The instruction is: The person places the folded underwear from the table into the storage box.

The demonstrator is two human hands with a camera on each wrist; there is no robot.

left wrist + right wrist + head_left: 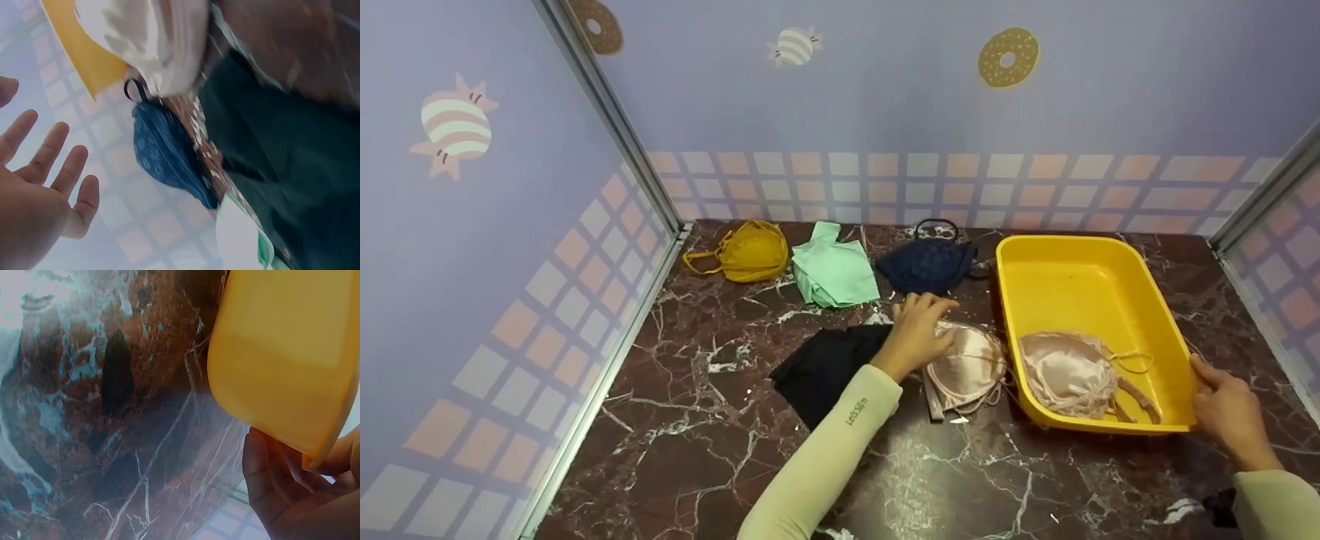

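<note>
At the left edge of the champagne satin bra (973,364) on the tabletop, my left hand (916,337) hovers with its fingers spread and relaxed. The left wrist view shows those fingers (48,149) extended and holding nothing. My right hand (1230,409) grips the right rim of a yellow plastic tub (1080,281), thumb over the lip and fingers under the outside, as the right wrist view shows. A pale pink satin bra (1065,375) with thin straps lies in the near end of the tub. Black folded cloth (821,371) lies left of the champagne bra, partly behind my left forearm.
Along the back wall lie a mustard bra (754,253), a folded mint-green cloth (836,274) and a navy bra (926,268) with a dark strap loop. Patterned panels (847,90) enclose the dark marbled table (697,450) at the back and sides.
</note>
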